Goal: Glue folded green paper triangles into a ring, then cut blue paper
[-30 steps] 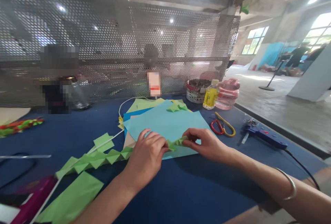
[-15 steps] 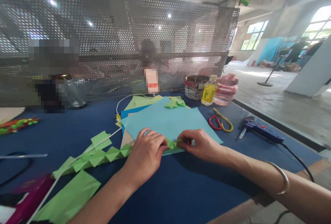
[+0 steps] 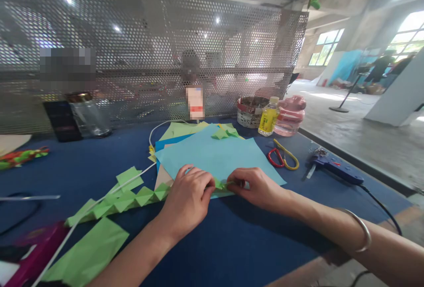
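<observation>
A folded green paper strip (image 3: 142, 196), creased into a row of triangular points, runs from the left across the table to my hands. My left hand (image 3: 192, 192) is closed, its thumb and fingers pinching the strip near its right end. At that end, my right hand (image 3: 253, 183) pinches the green paper between thumb and fingertips. A short bit of the strip shows between the two hands; my fingers hide the rest. Beneath and behind them lies a light blue paper sheet (image 3: 212, 150). A loose green paper piece (image 3: 89, 251) rests left of my left forearm.
Red-and-yellow-handled scissors (image 3: 281, 156) and a blue glue gun (image 3: 336, 168) lie on the right. Behind them stand a yellow-labelled bottle (image 3: 268, 117), a pink jug (image 3: 289, 115) and a woven basket (image 3: 250, 112). A white cable (image 3: 99, 201) crosses the left side. A perforated metal screen (image 3: 132, 48) rises behind.
Both hands keep their pinch on the green strip at nearly the same spot. The right fingers have shifted very slightly; the camera view has moved a little.
</observation>
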A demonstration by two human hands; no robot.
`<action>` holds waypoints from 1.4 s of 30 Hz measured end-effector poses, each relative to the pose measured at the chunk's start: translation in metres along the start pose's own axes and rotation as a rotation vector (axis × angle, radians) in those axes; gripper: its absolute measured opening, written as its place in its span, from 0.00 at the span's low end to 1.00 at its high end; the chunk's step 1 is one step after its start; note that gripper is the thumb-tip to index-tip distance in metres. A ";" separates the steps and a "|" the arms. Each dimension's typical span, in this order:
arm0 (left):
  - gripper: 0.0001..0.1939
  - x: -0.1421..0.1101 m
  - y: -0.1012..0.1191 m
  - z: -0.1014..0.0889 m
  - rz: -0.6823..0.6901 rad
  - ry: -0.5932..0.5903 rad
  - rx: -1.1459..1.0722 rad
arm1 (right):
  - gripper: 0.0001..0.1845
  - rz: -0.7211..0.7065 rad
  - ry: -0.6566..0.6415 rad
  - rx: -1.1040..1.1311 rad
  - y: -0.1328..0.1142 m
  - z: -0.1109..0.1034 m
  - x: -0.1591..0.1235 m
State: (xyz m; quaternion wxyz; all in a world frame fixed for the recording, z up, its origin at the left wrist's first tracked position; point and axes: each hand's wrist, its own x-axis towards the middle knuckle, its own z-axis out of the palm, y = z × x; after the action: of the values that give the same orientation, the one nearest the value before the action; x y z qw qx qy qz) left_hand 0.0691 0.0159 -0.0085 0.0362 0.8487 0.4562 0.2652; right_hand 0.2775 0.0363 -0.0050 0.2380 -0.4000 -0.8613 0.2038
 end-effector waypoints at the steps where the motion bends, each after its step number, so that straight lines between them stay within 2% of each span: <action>1: 0.09 0.000 0.000 0.000 0.003 0.002 0.001 | 0.05 0.001 -0.001 -0.005 0.000 0.000 0.000; 12: 0.09 -0.001 -0.001 0.002 0.026 0.026 0.020 | 0.06 -0.077 0.005 -0.065 -0.002 0.001 0.000; 31: 0.12 -0.003 0.005 0.003 0.109 0.078 -0.005 | 0.03 -0.052 0.000 -0.046 -0.007 -0.002 0.001; 36: 0.14 -0.004 0.005 0.005 0.122 0.054 0.000 | 0.09 -0.048 -0.051 -0.049 -0.007 -0.001 0.001; 42: 0.15 -0.005 0.007 0.005 0.142 0.067 -0.012 | 0.05 -0.039 -0.043 0.020 -0.008 0.001 0.002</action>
State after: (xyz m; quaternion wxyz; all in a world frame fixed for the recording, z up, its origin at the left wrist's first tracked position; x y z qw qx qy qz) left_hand 0.0747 0.0084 -0.0127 0.0070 0.8692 0.3943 0.2982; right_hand 0.2707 0.0327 -0.0011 0.2273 -0.3760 -0.8718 0.2165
